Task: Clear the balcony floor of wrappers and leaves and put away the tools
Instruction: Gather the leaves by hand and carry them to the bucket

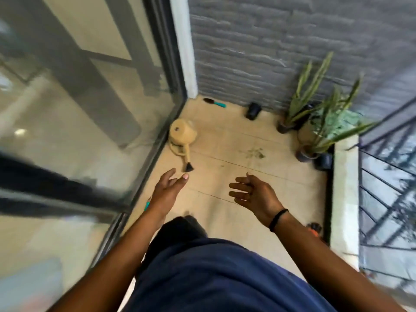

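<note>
Bare tile floor open ahead of both empty hands. Left side walled by glass door; watering can lies against its track, spout toward left hand. Potted plants crowd far right corner beside low ledge. Brick wall closes far end.

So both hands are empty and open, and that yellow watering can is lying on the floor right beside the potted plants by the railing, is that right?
Not quite. In the head view the left hand and right hand are indeed open and empty, but the yellow watering can lies by the glass door, across the floor from the potted plants.
</note>
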### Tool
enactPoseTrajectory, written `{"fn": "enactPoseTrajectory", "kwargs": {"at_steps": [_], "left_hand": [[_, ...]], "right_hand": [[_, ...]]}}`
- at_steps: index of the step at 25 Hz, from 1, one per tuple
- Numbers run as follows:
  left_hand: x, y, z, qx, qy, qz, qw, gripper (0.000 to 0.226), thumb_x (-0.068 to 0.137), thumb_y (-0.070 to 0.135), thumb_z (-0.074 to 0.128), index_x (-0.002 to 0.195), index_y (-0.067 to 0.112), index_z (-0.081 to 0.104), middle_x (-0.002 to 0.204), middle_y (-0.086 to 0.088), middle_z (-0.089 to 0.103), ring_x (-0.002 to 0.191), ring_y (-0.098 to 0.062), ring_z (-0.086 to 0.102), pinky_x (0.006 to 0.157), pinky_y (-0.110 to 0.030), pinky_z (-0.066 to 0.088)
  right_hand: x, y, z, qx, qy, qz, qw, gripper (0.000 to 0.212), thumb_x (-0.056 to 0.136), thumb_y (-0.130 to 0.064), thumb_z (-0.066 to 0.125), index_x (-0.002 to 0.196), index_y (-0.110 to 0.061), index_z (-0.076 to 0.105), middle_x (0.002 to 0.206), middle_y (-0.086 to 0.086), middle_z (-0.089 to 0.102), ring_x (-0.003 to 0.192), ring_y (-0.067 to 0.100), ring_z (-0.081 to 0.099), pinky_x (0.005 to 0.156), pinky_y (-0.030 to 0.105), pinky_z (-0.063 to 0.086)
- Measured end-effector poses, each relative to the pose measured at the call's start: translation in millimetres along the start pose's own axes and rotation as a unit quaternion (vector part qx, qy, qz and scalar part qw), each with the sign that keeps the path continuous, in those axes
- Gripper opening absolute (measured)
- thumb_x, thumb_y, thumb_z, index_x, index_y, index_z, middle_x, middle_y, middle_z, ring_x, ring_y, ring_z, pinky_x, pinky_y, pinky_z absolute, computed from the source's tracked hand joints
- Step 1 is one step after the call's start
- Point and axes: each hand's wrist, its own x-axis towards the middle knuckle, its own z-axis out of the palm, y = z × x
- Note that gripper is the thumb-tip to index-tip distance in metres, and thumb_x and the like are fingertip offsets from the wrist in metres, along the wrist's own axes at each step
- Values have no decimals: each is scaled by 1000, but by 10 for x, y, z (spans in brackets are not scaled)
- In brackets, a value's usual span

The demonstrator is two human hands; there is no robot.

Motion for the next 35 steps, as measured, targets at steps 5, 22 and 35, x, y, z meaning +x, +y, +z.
{"fn": "enactPoseTrajectory", "kwargs": {"at_steps": [5, 22, 35], "left_hand": [[1170, 624, 1295, 79, -173, 13, 982, 69, 92, 35, 70, 153, 25, 38, 152, -5, 43, 133, -10, 44, 99, -23, 36], [6886, -1812, 4692, 599, -311, 88, 733, 100, 78, 36, 84, 158, 22, 25, 163, -13, 25, 148, -32, 29, 118, -44, 32], [9360, -2492, 5586, 689, -297, 252, 612, 188, 12, 82, 81, 149, 29, -36, 151, -27, -42, 139, -50, -38, 111, -71, -15]], "right_hand": [[894, -584, -593, 71, 103, -3, 992, 38, 106, -33, 41, 117, -4, 63, 115, 17, 72, 108, 34, 69, 90, 40, 54], [6551, 1084, -2802, -392, 232, 174, 873, 74, 99, -67, 24, 157, -21, 24, 166, 4, 20, 153, 32, 15, 123, 51, 12], [8785, 1853, -4066, -535, 411, 90, 732, 137, 71, -100, 23, 155, 4, -10, 163, 26, -16, 152, 37, -16, 124, 53, 2]]}}
